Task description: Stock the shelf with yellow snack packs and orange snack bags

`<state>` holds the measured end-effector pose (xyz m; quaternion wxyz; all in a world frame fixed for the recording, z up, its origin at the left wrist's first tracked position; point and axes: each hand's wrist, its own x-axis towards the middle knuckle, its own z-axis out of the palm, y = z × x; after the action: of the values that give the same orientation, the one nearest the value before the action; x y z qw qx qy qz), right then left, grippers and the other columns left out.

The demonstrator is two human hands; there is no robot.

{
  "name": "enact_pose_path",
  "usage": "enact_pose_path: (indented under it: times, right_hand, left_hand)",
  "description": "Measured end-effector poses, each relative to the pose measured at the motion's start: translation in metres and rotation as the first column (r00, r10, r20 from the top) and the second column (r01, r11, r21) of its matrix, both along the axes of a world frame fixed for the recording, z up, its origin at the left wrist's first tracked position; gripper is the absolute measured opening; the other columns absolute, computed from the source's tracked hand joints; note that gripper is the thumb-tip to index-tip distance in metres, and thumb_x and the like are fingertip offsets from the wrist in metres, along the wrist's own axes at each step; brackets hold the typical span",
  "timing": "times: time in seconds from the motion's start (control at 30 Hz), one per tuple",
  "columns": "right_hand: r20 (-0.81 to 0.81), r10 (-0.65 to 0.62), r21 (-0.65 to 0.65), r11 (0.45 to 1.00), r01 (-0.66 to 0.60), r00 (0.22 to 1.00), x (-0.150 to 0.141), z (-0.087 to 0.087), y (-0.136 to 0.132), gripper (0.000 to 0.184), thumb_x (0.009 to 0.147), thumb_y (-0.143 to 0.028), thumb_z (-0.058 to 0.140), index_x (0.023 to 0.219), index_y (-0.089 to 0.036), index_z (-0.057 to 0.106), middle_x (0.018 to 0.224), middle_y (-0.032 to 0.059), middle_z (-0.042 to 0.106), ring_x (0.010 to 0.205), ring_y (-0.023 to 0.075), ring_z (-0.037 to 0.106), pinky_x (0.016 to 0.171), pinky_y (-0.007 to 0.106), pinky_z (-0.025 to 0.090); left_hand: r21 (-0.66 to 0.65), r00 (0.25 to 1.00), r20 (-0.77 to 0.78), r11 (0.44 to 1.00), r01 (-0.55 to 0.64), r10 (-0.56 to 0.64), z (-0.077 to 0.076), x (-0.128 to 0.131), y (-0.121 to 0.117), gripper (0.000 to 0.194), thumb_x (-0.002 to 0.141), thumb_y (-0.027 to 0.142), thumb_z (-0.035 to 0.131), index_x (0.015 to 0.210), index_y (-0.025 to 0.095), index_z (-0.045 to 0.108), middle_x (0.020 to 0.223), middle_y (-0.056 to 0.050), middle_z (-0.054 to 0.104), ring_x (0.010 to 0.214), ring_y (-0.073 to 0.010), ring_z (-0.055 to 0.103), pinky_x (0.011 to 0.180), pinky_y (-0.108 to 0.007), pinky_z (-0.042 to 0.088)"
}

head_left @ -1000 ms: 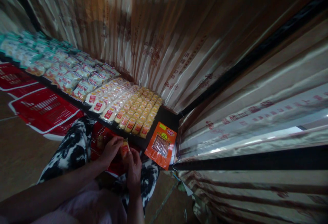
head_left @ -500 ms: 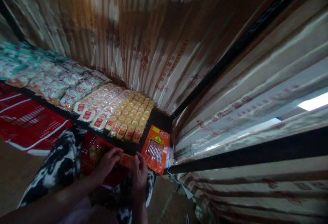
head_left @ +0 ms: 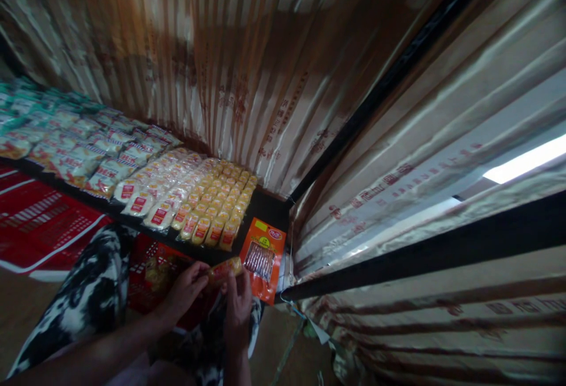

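Between my two hands is a small yellow wrapped snack cake (head_left: pixel 224 269) with a red label, tilted up at its right end. My left hand (head_left: pixel 189 284) pinches its left end. The fingers of my right hand (head_left: pixel 239 292) are closed on its right end from below. Just beyond, on a dark shelf (head_left: pixel 270 204), similar yellow wrapped cakes (head_left: pixel 216 203) lie in tight rows. An orange snack packet (head_left: pixel 264 259) lies flat right of my right hand. Below the shelf edge, a red basket (head_left: pixel 138 256) holds a few yellow packets (head_left: pixel 158 273), partly hidden by my left arm.
Left along the shelf are white-wrapped cakes (head_left: pixel 160 214), white snack bags (head_left: pixel 104 177) and green bags (head_left: pixel 26 100). Another red basket (head_left: pixel 39 221) stands at the left. Pleated plastic sheeting (head_left: pixel 230 68) hangs behind, with a black frame bar (head_left: pixel 398 250) on the right.
The cake has risen slightly and its right end is tilted up, while both hands keep hold of it. The whole view has shifted, so the shelf goods appear farther left.
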<state>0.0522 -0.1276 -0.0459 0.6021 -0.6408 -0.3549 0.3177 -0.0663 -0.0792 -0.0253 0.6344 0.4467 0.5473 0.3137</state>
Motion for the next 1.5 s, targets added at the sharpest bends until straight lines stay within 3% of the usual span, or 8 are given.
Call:
enact_pose_path:
  times: [0.1,0.23,0.5,0.7,0.87,1.23,1.5]
  right_hand:
    - [-0.085,0.027,-0.061,0.998,-0.032,0.996,0.001,-0.003,0.001,0.048,0.079,-0.059,0.057,0.108,-0.021,0.064,0.098,0.0053,0.07,0.089,0.0218,0.065,0.067,0.026,0.05]
    - [-0.092,0.012,-0.052,0.999,-0.016,0.996,0.005,-0.006,0.002,0.047,0.077,-0.059,0.059,0.105,-0.021,0.065,0.094,0.0049,0.07,0.089,0.0231,0.064,0.068,0.028,0.051]
    - [-0.12,0.093,-0.043,0.994,-0.099,0.988,0.014,0.012,-0.001,0.034,0.083,-0.053,0.054,0.092,-0.021,0.062,0.083,0.0023,0.068,0.078,0.0182,0.063,0.071,0.027,0.05]
    - [-0.035,0.07,-0.086,0.994,-0.072,0.997,0.021,0.011,-0.001,0.037,0.084,-0.053,0.054,0.095,-0.019,0.062,0.088,0.0046,0.068,0.08,0.0182,0.062,0.073,0.028,0.049]
    - [0.012,0.01,-0.043,0.999,-0.009,1.0,0.02,0.008,0.005,0.035,0.084,-0.051,0.055,0.098,-0.02,0.064,0.09,0.0045,0.069,0.081,0.018,0.062,0.074,0.027,0.048]
    - [-0.057,-0.084,-0.081,0.994,0.079,0.995,0.019,0.007,0.013,0.042,0.08,-0.054,0.057,0.102,-0.018,0.057,0.095,0.0084,0.069,0.084,0.0207,0.065,0.074,0.031,0.05]
    - [0.03,-0.095,-0.039,0.995,0.096,0.995,0.018,0.01,0.013,0.044,0.082,-0.049,0.056,0.111,-0.017,0.06,0.093,0.0084,0.071,0.082,0.0212,0.065,0.071,0.03,0.05]
  left_hand:
    - [0.012,1.0,0.003,1.0,0.001,-0.001,0.003,0.002,-0.001,0.034,0.055,0.044,0.054,0.079,0.019,0.056,0.067,0.0,0.061,0.061,-0.0167,0.056,0.053,-0.026,0.04]
    - [0.011,1.0,-0.008,1.0,-0.002,0.002,0.007,0.006,-0.001,0.032,0.055,0.042,0.054,0.076,0.019,0.056,0.066,0.0,0.061,0.06,-0.0169,0.056,0.052,-0.026,0.04]
    - [0.02,1.0,0.019,1.0,0.022,-0.022,-0.005,0.018,0.001,0.031,0.058,0.041,0.056,0.078,0.019,0.057,0.074,-0.002,0.065,0.067,-0.0194,0.06,0.056,-0.027,0.044]
    - [0.003,0.999,0.024,1.0,0.025,-0.025,-0.001,0.024,0.0,0.033,0.058,0.045,0.057,0.078,0.018,0.058,0.073,-0.003,0.064,0.071,-0.0204,0.061,0.06,-0.028,0.045]
    - [0.01,0.997,0.041,0.998,0.06,-0.06,0.003,0.026,0.0,0.033,0.06,0.046,0.059,0.077,0.019,0.058,0.072,-0.002,0.064,0.076,-0.0218,0.062,0.066,-0.029,0.047]
    - [0.056,0.997,0.046,0.996,0.062,-0.065,0.007,0.034,0.006,0.031,0.063,0.046,0.061,0.077,0.019,0.059,0.079,-0.005,0.067,0.08,-0.0231,0.063,0.071,-0.031,0.049]
    - [0.079,0.997,0.054,0.996,0.05,-0.054,0.0,0.043,0.008,0.032,0.063,0.046,0.062,0.079,0.019,0.058,0.081,-0.006,0.069,0.08,-0.0236,0.065,0.074,-0.032,0.049]
